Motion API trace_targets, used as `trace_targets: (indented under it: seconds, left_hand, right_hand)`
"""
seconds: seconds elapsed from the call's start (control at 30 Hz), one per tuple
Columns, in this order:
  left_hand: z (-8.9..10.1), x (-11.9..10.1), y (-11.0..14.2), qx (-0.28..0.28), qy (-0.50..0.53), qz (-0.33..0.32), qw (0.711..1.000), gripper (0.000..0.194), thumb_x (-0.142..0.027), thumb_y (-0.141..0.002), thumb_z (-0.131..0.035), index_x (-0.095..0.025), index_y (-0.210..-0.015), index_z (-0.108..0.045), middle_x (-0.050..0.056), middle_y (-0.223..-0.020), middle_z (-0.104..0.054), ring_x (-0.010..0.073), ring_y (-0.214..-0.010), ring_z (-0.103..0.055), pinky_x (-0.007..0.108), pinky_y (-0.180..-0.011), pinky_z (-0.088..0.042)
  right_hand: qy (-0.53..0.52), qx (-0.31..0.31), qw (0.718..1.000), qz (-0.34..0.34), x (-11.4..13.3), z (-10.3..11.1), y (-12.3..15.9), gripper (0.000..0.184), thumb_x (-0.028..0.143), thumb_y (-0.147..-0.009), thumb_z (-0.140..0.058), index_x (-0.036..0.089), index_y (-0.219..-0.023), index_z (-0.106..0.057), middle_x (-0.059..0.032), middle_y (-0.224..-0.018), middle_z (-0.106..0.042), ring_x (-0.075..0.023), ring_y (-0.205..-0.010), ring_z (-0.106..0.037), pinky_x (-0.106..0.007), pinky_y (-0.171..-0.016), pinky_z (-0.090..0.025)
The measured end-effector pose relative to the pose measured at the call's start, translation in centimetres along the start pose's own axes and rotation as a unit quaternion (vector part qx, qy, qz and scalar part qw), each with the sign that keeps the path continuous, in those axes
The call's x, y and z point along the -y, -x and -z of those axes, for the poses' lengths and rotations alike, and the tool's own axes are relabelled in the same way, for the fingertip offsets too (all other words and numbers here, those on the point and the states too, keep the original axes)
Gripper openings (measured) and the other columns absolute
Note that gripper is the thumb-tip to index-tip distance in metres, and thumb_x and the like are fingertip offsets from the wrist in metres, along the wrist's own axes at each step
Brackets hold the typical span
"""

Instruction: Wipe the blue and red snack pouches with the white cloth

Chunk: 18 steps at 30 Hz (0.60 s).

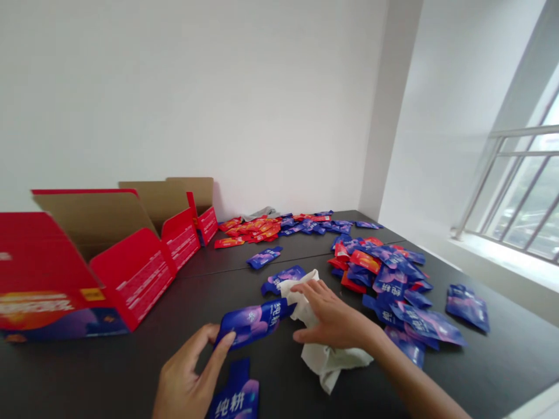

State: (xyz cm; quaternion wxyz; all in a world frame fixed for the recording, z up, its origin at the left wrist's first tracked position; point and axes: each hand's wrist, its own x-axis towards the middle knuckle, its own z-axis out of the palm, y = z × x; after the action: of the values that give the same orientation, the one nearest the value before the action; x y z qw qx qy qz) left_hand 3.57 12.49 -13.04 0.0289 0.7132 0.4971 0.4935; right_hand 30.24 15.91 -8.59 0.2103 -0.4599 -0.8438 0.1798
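Between the thumb and fingers of my left hand (190, 372), a blue pouch (251, 325) with pink-purple shapes and white lettering is pinched at one end and lifted above the table. Its narrow end points right, towards a white cloth (325, 361). My right hand (329, 314) holds this cloth loosely, thumb and fingers apart around it, with the rest hanging down to the table. Below the held pouch lies another blue pouch (238, 396), cut off by the lower edge. A further blue pouch (283, 278) lies behind the cloth, partly hidden.
Open red cardboard boxes (135, 273) stand in a row on the left of the dark table (187, 302). A mixed heap of blue and red pouches (388, 273) lies right; more red pouches (257, 230) lie at the back. One blue pouch (468, 307) sits apart. A railing (519, 132) fronts the window.
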Motion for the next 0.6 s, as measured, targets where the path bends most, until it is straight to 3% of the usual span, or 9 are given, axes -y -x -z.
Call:
trace_targets:
  seconds: [0.07,0.17,0.27,0.33,0.4,0.47,0.57,0.6]
  left_hand:
    - [-0.1,-0.2,-0.1,0.044,0.036,0.029,0.998,0.027,-0.047,-0.089,-0.055,-0.022,-0.080,-0.058,-0.004,-0.073,-0.064,0.0140,-0.069,-0.063,0.018,-0.063,-0.048]
    - [-0.3,-0.2,-0.3,0.092,0.068,0.057,0.992,0.027,-0.048,-0.089,-0.054,-0.022,-0.081,-0.058,-0.004,-0.074,-0.064,0.0146,-0.071,-0.063,0.018,-0.065,-0.049]
    - [-0.6,0.2,-0.4,0.108,0.066,0.064,0.990,0.025,-0.048,-0.089,-0.053,-0.023,-0.087,-0.056,-0.003,-0.078,-0.065,0.0159,-0.075,-0.064,0.021,-0.069,-0.050]
    - [-0.9,0.5,-0.5,0.103,0.057,0.063,0.991,0.026,-0.047,-0.089,-0.052,-0.024,-0.099,-0.055,-0.001,-0.088,-0.067,0.0175,-0.082,-0.065,0.025,-0.074,-0.052]
    - [-1.2,0.8,-0.5,0.098,0.043,0.057,0.993,0.031,-0.047,-0.088,-0.053,-0.024,-0.110,-0.053,0.002,-0.095,-0.068,0.0187,-0.086,-0.067,0.029,-0.077,-0.054]
    - [-1.3,0.9,-0.5,0.094,0.023,0.044,0.994,0.033,-0.047,-0.088,-0.052,-0.024,-0.111,-0.053,0.002,-0.095,-0.068,0.0189,-0.084,-0.068,0.030,-0.076,-0.055]
    - [-1.5,0.9,-0.5,0.083,-0.003,0.021,0.996,0.032,-0.046,-0.087,-0.052,-0.024,-0.110,-0.054,0.001,-0.093,-0.069,0.0188,-0.085,-0.069,0.030,-0.077,-0.056]
    - [-1.5,1.0,-0.5,0.080,-0.009,0.016,0.997,0.031,-0.046,-0.087,-0.052,-0.024,-0.110,-0.054,0.001,-0.093,-0.069,0.0188,-0.084,-0.069,0.030,-0.077,-0.057]
  right_hand:
    - [-0.069,0.005,0.995,0.078,0.7,-0.2,0.1,0.062,0.036,-0.080,-0.067,0.024,-0.136,-0.041,-0.0077,-0.131,-0.047,-0.0220,-0.121,-0.043,-0.033,-0.100,-0.035]
    - [-0.105,0.013,0.988,0.112,1.5,-1.0,-0.1,0.018,0.029,-0.093,-0.050,0.020,-0.106,-0.058,-0.0016,-0.096,-0.061,-0.0146,-0.088,-0.056,-0.023,-0.079,-0.041]
    - [-0.134,0.001,0.986,0.100,1.5,-1.1,-0.3,0.017,0.029,-0.094,-0.048,0.018,-0.082,-0.054,0.0036,-0.073,-0.055,-0.0098,-0.065,-0.050,-0.019,-0.061,-0.035]
    - [-0.134,-0.056,0.986,0.081,0.8,-0.2,-0.6,0.020,0.029,-0.093,-0.048,0.018,-0.078,-0.051,0.0043,-0.070,-0.053,-0.0092,-0.062,-0.048,-0.019,-0.058,-0.033]
    - [-0.092,-0.134,0.987,0.018,-1.0,1.4,-0.8,0.023,0.029,-0.092,-0.047,0.018,-0.072,-0.049,0.0039,-0.066,-0.051,-0.0099,-0.060,-0.046,-0.020,-0.056,-0.031]
    - [-0.006,-0.214,0.972,-0.095,-3.8,3.3,-0.7,0.024,0.029,-0.090,-0.047,0.018,-0.069,-0.048,0.0022,-0.064,-0.051,-0.0119,-0.059,-0.047,-0.023,-0.055,-0.030]
    - [0.133,-0.295,0.906,-0.275,-8.8,6.3,0.3,0.022,0.031,-0.089,-0.046,0.019,-0.073,-0.054,-0.0039,-0.070,-0.056,-0.0178,-0.066,-0.052,-0.028,-0.061,-0.032]
    - [0.149,-0.303,0.892,-0.301,-10.2,7.1,0.9,0.023,0.030,-0.090,-0.044,0.018,-0.073,-0.055,-0.0065,-0.071,-0.056,-0.0202,-0.068,-0.053,-0.031,-0.064,-0.033]
